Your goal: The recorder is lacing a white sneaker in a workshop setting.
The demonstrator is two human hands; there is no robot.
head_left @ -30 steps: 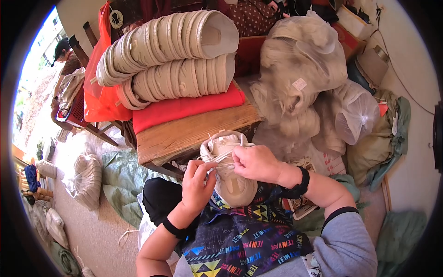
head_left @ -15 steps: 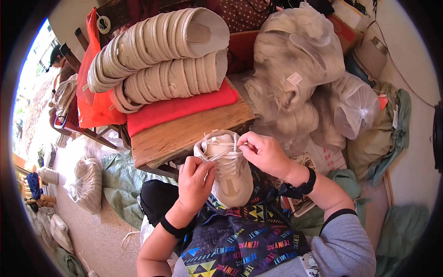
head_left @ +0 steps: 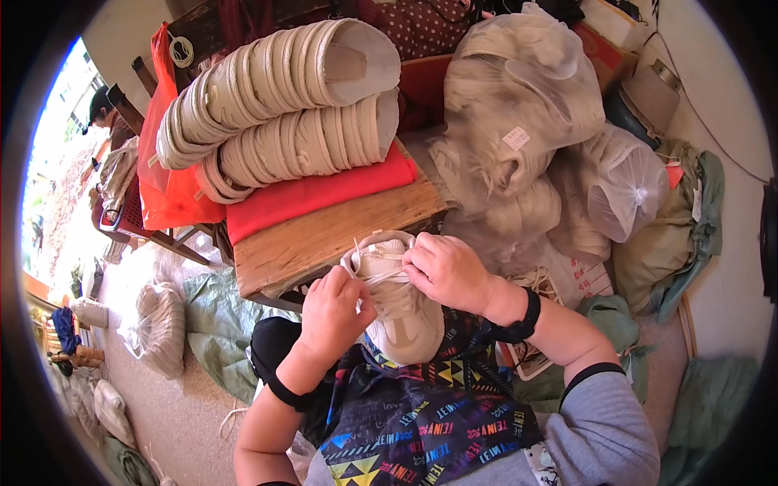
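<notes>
A beige and white sneaker (head_left: 405,328) rests on my lap, toe toward me, its collar near the table edge. White shoelace (head_left: 387,274) runs across its tongue and upper eyelets. My left hand (head_left: 334,312) is at the left side of the opening, thumb and fingers closed on the shoelace. From the right, my right hand (head_left: 446,269) pinches the lace over the tongue; its fingertips partly hide the eyelets there.
Ahead is a wooden table (head_left: 324,235) with a red cloth (head_left: 324,194) and two rows of nested beige shoe uppers (head_left: 275,73). Plastic bags of shoe parts (head_left: 519,97) are piled at the right. A tied bag (head_left: 154,332) lies on the floor at left. A person (head_left: 101,113) is at the far left.
My right hand has moved left from the sneaker's right edge to over the tongue. My left hand has shifted slightly left, still at the lace.
</notes>
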